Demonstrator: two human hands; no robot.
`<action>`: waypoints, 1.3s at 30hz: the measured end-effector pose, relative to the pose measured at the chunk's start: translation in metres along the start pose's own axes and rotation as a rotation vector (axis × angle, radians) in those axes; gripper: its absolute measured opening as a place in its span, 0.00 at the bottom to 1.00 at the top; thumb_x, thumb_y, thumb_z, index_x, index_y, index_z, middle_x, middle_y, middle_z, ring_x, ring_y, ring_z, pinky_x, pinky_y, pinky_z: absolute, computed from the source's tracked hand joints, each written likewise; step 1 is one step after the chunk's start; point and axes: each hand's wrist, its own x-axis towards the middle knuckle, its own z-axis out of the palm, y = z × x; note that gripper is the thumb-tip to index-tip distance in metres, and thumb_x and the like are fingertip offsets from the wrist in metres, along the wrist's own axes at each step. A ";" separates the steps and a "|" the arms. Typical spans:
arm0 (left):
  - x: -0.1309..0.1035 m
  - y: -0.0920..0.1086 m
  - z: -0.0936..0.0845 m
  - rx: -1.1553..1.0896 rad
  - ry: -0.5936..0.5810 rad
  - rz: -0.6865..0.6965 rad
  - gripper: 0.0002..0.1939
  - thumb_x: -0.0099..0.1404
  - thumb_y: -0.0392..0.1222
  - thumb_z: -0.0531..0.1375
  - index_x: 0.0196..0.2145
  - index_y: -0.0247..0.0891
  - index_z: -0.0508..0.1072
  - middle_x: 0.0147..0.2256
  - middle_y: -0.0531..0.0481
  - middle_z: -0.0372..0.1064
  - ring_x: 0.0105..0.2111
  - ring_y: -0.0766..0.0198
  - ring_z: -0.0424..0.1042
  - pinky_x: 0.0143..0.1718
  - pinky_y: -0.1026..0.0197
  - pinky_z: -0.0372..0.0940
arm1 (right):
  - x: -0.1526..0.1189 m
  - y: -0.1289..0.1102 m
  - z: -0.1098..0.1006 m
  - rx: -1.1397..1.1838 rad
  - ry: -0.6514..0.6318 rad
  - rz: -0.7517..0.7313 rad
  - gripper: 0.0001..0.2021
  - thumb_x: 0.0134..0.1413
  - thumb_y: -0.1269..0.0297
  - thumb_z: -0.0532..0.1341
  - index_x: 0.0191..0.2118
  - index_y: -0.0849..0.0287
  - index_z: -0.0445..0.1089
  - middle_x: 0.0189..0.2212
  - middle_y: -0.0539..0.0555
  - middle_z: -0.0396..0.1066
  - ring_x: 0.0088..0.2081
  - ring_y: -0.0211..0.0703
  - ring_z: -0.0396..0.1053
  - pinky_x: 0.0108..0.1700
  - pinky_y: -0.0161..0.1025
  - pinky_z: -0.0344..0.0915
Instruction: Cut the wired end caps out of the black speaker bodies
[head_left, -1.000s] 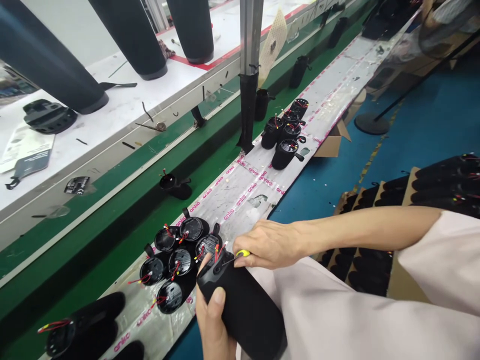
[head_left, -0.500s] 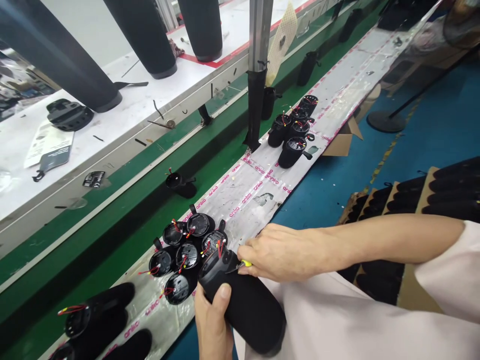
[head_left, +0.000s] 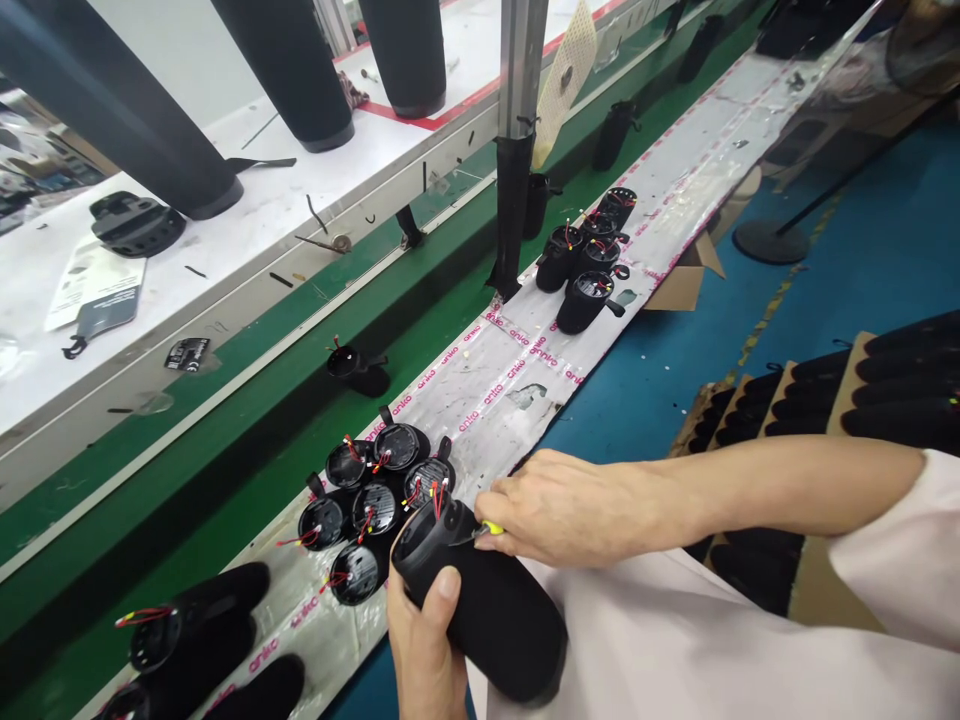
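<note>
My left hand (head_left: 427,640) is wrapped round a black fabric-covered speaker housing (head_left: 510,625), its thumb pressed on the fabric near the top. The housing is tilted, its upper end towards the bench, with short red wires (head_left: 438,497) standing out of it. In my right hand (head_left: 555,510) is a small yellow-handled tool (head_left: 491,527) with a thin metal tip. That tip touches the seam where the fabric meets the black plastic end. Closed fingers hide most of the handle, so the tool's exact kind cannot be made out.
Several open speaker housings (head_left: 375,507) with wires stand beside my left hand on the plastic-covered ledge (head_left: 457,385). Further along is another group (head_left: 589,300). A green conveyor belt (head_left: 296,420) carries single housings. A metal post (head_left: 517,120) rises behind; filled cartons (head_left: 847,385) stand at right.
The held housing has shifted very slightly left and tipped a little. Housings on the green belt have crept slightly to the left. The tool stays at the seam.
</note>
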 end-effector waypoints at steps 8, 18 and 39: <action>0.003 -0.002 -0.005 0.168 0.096 0.053 0.44 0.47 0.58 0.74 0.59 0.40 0.70 0.48 0.41 0.78 0.49 0.44 0.77 0.49 0.49 0.74 | 0.001 -0.001 0.001 -0.027 -0.024 0.029 0.15 0.76 0.53 0.51 0.41 0.59 0.64 0.27 0.50 0.73 0.23 0.41 0.70 0.24 0.42 0.40; -0.001 -0.004 -0.008 0.584 0.318 0.266 0.40 0.52 0.59 0.71 0.58 0.40 0.69 0.52 0.40 0.72 0.54 0.40 0.71 0.59 0.32 0.62 | 0.004 -0.017 0.012 -0.061 0.010 0.115 0.14 0.76 0.56 0.52 0.41 0.60 0.66 0.26 0.53 0.74 0.25 0.46 0.73 0.23 0.43 0.44; 0.012 -0.015 -0.021 0.276 0.186 0.029 0.42 0.56 0.62 0.69 0.63 0.46 0.63 0.54 0.41 0.70 0.53 0.43 0.73 0.55 0.40 0.70 | 0.015 -0.013 0.018 0.217 0.008 0.119 0.17 0.76 0.53 0.51 0.43 0.60 0.67 0.28 0.51 0.74 0.26 0.43 0.72 0.25 0.41 0.49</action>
